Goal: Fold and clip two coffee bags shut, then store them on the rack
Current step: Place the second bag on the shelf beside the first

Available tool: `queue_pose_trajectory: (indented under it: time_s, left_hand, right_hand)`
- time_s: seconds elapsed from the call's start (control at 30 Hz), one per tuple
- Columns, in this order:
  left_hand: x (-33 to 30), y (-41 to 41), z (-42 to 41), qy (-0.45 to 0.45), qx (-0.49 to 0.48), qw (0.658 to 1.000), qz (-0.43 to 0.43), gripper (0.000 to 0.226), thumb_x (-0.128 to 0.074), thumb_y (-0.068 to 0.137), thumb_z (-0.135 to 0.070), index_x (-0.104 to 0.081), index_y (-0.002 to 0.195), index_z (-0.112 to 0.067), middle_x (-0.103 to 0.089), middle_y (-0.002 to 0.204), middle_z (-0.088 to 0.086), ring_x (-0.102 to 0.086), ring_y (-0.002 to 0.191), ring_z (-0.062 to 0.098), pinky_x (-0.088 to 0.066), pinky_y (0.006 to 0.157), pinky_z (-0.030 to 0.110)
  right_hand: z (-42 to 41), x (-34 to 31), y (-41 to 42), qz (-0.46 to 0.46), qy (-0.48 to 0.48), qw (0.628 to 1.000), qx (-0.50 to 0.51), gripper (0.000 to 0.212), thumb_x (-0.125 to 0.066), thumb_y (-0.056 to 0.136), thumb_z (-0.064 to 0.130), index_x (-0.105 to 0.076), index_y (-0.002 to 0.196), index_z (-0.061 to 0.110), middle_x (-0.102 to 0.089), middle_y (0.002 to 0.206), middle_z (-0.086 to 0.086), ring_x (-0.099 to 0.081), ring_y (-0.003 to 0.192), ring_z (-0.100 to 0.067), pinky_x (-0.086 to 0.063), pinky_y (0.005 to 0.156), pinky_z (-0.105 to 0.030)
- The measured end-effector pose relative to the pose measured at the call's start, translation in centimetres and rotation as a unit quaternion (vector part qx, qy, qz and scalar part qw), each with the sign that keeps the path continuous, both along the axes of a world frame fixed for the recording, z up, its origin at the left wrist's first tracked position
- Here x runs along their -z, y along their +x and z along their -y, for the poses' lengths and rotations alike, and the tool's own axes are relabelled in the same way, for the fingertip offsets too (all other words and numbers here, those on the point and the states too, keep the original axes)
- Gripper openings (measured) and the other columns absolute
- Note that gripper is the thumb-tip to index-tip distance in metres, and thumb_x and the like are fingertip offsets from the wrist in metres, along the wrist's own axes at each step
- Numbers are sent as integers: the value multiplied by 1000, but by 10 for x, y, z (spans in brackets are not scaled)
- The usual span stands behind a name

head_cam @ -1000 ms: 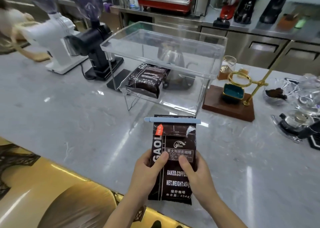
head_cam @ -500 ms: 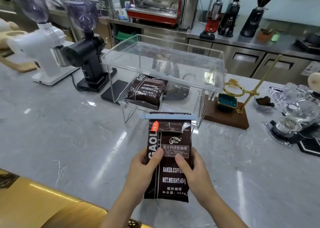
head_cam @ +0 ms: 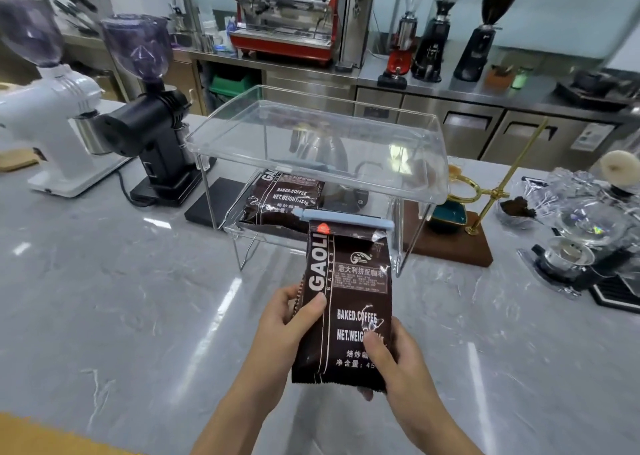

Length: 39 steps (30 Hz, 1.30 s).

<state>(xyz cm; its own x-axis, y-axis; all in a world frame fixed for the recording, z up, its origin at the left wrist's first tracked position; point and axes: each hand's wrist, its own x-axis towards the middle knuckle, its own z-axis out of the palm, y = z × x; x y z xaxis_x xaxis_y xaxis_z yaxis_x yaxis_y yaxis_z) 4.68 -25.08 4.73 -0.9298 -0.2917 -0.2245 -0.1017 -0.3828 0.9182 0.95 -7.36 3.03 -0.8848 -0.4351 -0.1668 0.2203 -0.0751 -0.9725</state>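
A dark brown coffee bag is held upright above the counter, its folded top pinched by a light blue clip. My left hand grips its left edge and my right hand grips its lower right corner. Just beyond it stands a clear acrylic rack with two levels. A second coffee bag lies on the rack's lower shelf, left side, with a blue clip at its far end partly hidden by the upper tray. The rack's upper tray holds nothing.
A black grinder and a white grinder stand at the left of the grey marble counter. A wooden base with a brass dripper stand and glassware sit to the right. A kettle stands behind the rack.
Both hands have lifted the clipped bag and carried it forward toward the rack. My right hand has slid down to the bag's lower corner.
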Motion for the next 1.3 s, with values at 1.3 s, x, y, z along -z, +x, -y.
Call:
queue_pose_trajectory:
  time_s: [1.3]
  left_hand:
    - [-8,-35,11,-437,-51,887,-139,84,-81,75,-46,-35,146,-40,-55,123,-48,-61,106,-15,-47,86,3]
  right_hand:
    - [6,-28,-46,-72,50,993,85,68,-87,46,69,-72,103,34,-78,82,-6,-68,57,-23,-55,54,-31]
